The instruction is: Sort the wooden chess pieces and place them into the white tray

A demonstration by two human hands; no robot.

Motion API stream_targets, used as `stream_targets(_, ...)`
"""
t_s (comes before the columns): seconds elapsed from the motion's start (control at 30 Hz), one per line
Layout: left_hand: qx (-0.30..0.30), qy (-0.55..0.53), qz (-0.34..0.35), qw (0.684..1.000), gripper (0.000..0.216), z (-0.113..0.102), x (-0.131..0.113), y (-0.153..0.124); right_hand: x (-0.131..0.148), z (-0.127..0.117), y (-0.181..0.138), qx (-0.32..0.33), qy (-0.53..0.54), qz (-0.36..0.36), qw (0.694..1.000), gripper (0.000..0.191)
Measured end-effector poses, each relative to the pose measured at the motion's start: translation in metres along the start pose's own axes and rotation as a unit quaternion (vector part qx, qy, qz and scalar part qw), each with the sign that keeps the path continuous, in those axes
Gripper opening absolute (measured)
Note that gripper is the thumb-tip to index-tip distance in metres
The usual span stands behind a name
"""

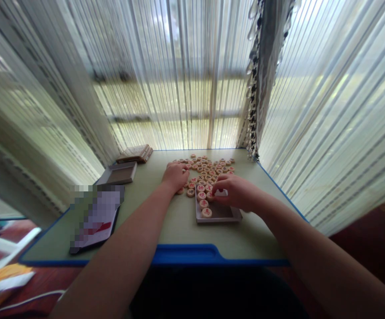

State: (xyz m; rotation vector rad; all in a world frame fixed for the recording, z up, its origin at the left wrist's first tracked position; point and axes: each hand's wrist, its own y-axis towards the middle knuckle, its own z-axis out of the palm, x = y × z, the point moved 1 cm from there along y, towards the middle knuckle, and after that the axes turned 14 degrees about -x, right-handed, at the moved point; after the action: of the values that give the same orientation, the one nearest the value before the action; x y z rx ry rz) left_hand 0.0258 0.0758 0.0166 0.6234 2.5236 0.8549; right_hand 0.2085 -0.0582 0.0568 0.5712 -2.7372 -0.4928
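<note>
My right hand (232, 190) reaches into a shallow grey box (223, 213), thumb and forefinger closed on a round wooden xiangqi piece (210, 196) with a red character. Beside it in the box, several more red-marked pieces sit flat along the left wall, among them one (206, 213) near the front corner. At the left edge of a loose pile of xiangqi pieces (208, 168), my left hand (176, 175) has its fingers curled around a piece, partly hidden by the fingertips. Pieces with red and dark characters make up the pile behind the box.
On the pale green, blue-edged table (182, 221), a grey box lid (117, 173) lies at the left, with a folded board-like stack (134, 153) behind it. A blurred tablet-like device (101, 217) rests nearer. String curtains (185, 88) hang behind the table.
</note>
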Motion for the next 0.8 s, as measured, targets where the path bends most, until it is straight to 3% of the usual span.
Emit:
stream_targets(0.4,-0.051,-0.020,-0.004,0.998,0.026,-0.0004,0.0009,-0.0002,0.0013,0.0002,-0.0001,-0.014,0.000,-0.015,1.000,0.019)
stream_targets(0.8,-0.026,-0.025,0.002,0.999,0.030,-0.0038,-0.0029,0.0007,-0.0073,0.0034,0.0001,-0.041,0.007,-0.029,0.999,0.018)
